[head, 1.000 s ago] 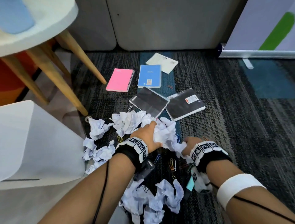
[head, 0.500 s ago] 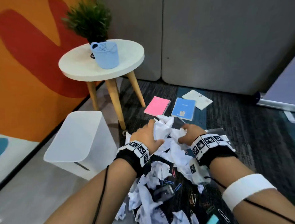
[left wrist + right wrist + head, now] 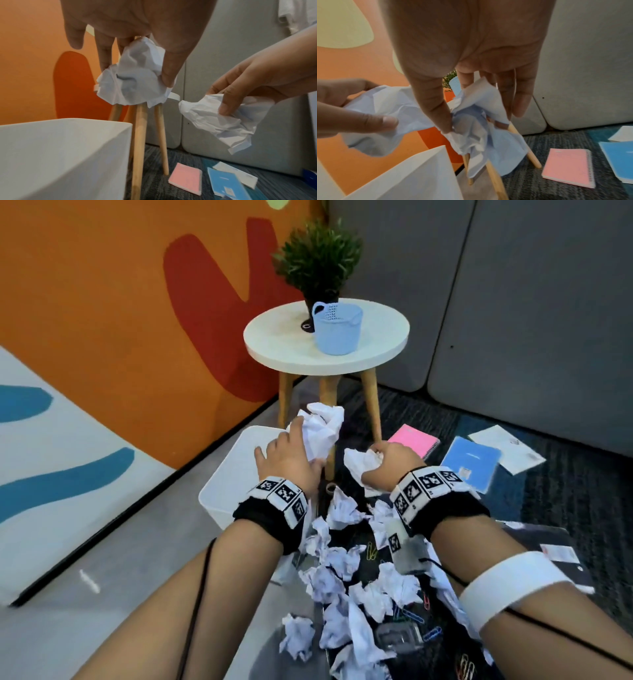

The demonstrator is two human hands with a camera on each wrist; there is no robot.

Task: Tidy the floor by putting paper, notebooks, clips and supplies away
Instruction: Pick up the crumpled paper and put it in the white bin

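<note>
My left hand point(image 3: 291, 453) holds a crumpled white paper ball point(image 3: 320, 431) in the air over the right side of the white bin point(image 3: 226, 484). The left wrist view shows the thumb and fingers pinching that paper ball point(image 3: 133, 81) above the bin point(image 3: 65, 148). To its right, my right hand point(image 3: 387, 462) grips a second crumpled paper point(image 3: 359, 462); in the right wrist view this crumpled paper point(image 3: 479, 121) hangs between thumb and fingers just right of the bin's corner point(image 3: 426, 169). Several more paper balls point(image 3: 342, 577) and coloured paper clips point(image 3: 411, 618) lie on the floor beneath my wrists.
A round white side table point(image 3: 325, 344) on wooden legs stands behind the bin, carrying a blue basket point(image 3: 337, 332) and a potted plant point(image 3: 318, 261). Pink point(image 3: 414, 445) and blue point(image 3: 469, 467) notebooks and a white envelope point(image 3: 507, 453) lie on the dark carpet. A black notebook point(image 3: 555, 553) lies by my right forearm.
Both hands lifted crumpled paper off the floor pile and carried it up and left toward the white bin. The view swung up to the table and wall.
</note>
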